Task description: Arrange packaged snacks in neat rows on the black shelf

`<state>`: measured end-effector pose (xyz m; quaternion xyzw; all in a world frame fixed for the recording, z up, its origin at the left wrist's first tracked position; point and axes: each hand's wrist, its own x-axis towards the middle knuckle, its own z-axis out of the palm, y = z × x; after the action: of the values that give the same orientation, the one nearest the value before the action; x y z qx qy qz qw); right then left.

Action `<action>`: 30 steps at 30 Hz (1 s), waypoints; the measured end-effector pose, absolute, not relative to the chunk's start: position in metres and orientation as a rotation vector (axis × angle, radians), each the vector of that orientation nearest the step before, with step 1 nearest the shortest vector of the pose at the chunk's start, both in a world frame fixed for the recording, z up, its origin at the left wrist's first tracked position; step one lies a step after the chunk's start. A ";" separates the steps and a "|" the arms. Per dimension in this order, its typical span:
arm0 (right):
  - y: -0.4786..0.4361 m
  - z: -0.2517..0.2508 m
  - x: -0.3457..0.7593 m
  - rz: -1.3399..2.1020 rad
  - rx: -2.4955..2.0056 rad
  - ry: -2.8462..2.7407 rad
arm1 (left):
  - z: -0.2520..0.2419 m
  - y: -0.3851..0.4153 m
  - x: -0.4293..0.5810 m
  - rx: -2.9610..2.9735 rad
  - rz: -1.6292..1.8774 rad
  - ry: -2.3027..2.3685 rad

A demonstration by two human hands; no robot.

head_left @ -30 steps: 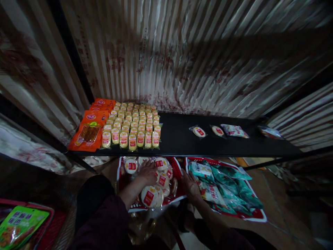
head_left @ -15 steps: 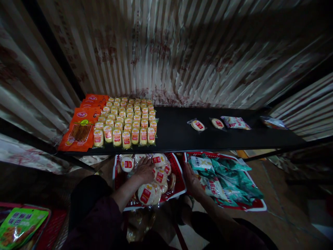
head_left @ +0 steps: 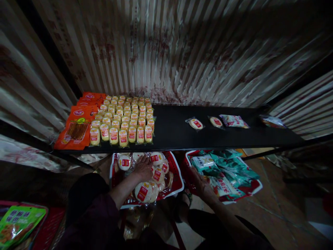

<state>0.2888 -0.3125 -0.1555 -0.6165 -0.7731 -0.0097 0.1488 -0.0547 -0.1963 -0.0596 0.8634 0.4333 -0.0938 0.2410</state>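
Observation:
My left hand [head_left: 144, 166] lies flat, fingers stretched, on a heap of round white snack packets with red labels [head_left: 143, 191] in a red tray [head_left: 177, 177] on the floor. To its right, my right hand [head_left: 202, 183] is closed on the left edge of a second red tray [head_left: 248, 189], which holds several green and white packets [head_left: 225, 170]. Both trays sit just below the front edge of a low black shelf [head_left: 177, 136].
The shelf's left end carries rows of small yellow packets [head_left: 125, 119] and orange packets [head_left: 76, 130]. Two round packets [head_left: 195, 124] and two flat packets [head_left: 233, 121] lie further right. A striped curtain hangs behind. A green bag [head_left: 18, 222] lies in a red basket at lower left.
My right hand has closed on the right tray's edge, and that tray has shifted and tilted. My left hand has stayed on the round packets. The view has tipped slightly.

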 end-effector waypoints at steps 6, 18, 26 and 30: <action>-0.292 -0.122 0.257 -0.172 -1.957 -2.042 | -0.054 -0.200 -0.052 2.336 -0.253 1.205; -0.223 -0.099 0.153 0.618 -1.606 -2.040 | -0.050 -0.203 -0.053 2.335 -0.235 1.139; -0.192 -0.106 0.148 0.957 -1.690 -1.675 | -0.056 -0.202 -0.045 2.330 -0.192 1.124; -0.187 -0.116 0.149 0.966 -1.717 -1.580 | -0.064 -0.198 -0.043 2.335 -0.104 1.121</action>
<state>0.1490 -0.1867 -0.1160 -0.6478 -0.5962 0.3645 0.3032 -0.0425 -0.1978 -0.0637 0.8669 0.4164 -0.0385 0.2714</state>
